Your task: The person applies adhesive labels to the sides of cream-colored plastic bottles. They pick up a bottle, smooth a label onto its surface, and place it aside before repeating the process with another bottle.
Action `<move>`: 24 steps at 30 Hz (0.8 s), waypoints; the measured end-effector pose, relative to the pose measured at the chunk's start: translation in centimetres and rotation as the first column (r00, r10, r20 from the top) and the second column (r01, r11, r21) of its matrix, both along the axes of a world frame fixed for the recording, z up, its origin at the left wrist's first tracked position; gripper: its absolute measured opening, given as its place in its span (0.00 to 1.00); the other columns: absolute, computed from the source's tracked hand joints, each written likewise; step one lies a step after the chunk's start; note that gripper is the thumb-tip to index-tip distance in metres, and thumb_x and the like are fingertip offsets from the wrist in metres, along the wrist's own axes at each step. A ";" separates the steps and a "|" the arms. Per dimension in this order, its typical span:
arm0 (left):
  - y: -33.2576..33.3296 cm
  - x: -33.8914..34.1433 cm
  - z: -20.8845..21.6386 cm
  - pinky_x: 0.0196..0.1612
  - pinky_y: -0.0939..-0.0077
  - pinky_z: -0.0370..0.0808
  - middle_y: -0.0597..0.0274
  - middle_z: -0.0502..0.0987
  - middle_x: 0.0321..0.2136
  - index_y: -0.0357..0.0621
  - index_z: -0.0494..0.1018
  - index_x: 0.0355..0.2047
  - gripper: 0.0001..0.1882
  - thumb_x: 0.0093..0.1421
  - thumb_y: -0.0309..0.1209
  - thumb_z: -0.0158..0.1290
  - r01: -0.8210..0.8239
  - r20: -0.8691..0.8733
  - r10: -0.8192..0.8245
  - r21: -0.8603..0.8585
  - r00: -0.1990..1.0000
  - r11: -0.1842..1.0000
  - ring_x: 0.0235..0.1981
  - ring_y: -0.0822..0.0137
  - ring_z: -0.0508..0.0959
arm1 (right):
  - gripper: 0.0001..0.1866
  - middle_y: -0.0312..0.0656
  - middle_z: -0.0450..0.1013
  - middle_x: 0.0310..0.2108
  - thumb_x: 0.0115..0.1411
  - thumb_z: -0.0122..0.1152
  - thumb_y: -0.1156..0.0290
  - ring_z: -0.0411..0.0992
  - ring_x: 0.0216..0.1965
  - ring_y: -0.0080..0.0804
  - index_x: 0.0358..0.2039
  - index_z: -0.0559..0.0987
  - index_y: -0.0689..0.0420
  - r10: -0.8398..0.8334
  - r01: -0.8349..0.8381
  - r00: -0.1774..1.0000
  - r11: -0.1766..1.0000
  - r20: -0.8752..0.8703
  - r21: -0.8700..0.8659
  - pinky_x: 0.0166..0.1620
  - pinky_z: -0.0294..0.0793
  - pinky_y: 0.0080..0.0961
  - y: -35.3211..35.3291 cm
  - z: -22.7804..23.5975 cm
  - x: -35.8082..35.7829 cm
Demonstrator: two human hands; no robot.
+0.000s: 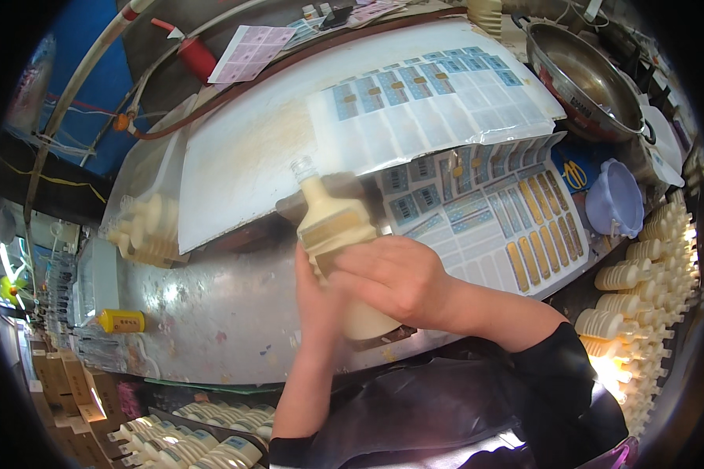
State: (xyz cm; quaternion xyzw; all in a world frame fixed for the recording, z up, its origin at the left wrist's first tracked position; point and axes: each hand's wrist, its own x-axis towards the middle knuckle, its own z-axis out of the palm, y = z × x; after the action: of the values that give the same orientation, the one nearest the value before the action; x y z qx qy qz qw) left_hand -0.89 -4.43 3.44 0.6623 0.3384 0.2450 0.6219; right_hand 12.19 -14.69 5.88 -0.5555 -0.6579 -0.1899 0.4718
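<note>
1. Cream-coloured, flat-sided bottle with a clear neck point(332, 205) lies tilted on a dark brown rest point(293, 209), just left of the landmark: a glossy sheet of blue and gold stickers point(477, 227). Neck points away from the wearer. Tan rectangular panel point(328, 228) shows on the bottle's upper face.

2. Left hand point(317, 295): against the bottle's left flank, thumb side up. Most fingers hidden and blurred; cannot tell how firmly they close.

3. Right hand point(399, 272): fingers together, laid across the bottle's face from the sheet side. Cannot tell whether they grip or only press.

4. Around the sheet: white board point(242, 144) to its upper left, carrying a second, plastic-covered sticker sheet point(438, 102) beyond it; pale purple plastic bucket point(616, 199) just right; wide metal pan point(587, 82) beyond, to the upper right; small yellow bottle point(123, 320) on its side, well to the left.

5. Risks, my judgement: uneven pressure from the right hand could roll the bottle off its rest; a loose left hand would make that likelier.

6. Also: the panel could smear or crease if the fingers drag across it. The right forearm passes close to the sheet's near edge; a sleeve or elbow catching there might shift or fold it.
</note>
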 end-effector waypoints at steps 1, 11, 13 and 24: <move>-0.6 0.4 1.5 0.63 0.70 0.69 0.55 0.70 0.61 0.38 0.55 0.71 0.33 0.68 0.29 0.50 -0.010 0.040 0.013 -0.089 0.999 0.996 0.60 0.64 0.72 | 0.16 0.40 0.79 0.41 0.48 0.65 0.73 0.80 0.40 0.39 0.41 0.82 0.58 -0.016 0.016 1.000 1.000 0.017 0.001 0.40 0.79 0.32 -0.1 0.1 -0.3; -0.2 -0.4 -0.1 0.60 0.63 0.74 0.52 0.69 0.61 0.45 0.51 0.74 0.46 0.56 0.23 0.57 0.022 0.157 0.013 -0.217 0.988 0.976 0.59 0.60 0.73 | 0.10 0.43 0.81 0.40 0.64 0.63 0.79 0.80 0.38 0.26 0.46 0.80 0.63 -0.260 0.161 0.676 0.965 -0.689 -0.206 0.40 0.78 0.21 -2.1 0.4 1.1; 0.0 -0.5 -0.3 0.60 0.63 0.74 0.51 0.69 0.61 0.45 0.50 0.74 0.46 0.55 0.23 0.56 0.027 0.157 0.006 -0.207 0.988 0.978 0.59 0.59 0.73 | 0.11 0.42 0.81 0.41 0.67 0.62 0.77 0.79 0.40 0.21 0.48 0.77 0.64 -0.196 0.089 0.421 0.981 -0.886 -0.174 0.42 0.77 0.19 -1.2 0.3 3.0; 0.0 -0.4 0.0 0.62 0.63 0.72 0.51 0.68 0.61 0.45 0.49 0.74 0.48 0.54 0.23 0.57 0.024 0.148 0.012 -0.235 0.989 0.972 0.60 0.59 0.73 | 0.11 0.42 0.82 0.39 0.61 0.67 0.81 0.80 0.39 0.23 0.45 0.82 0.63 -0.295 0.172 0.692 0.954 -0.659 -0.247 0.43 0.78 0.19 -1.0 1.1 3.0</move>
State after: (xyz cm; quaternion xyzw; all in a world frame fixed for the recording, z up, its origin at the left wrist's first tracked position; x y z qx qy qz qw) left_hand -1.25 -4.41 3.49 0.5646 0.3159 0.2497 0.7205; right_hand 15.14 -15.71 6.99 -0.7023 -0.3725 0.0269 0.6060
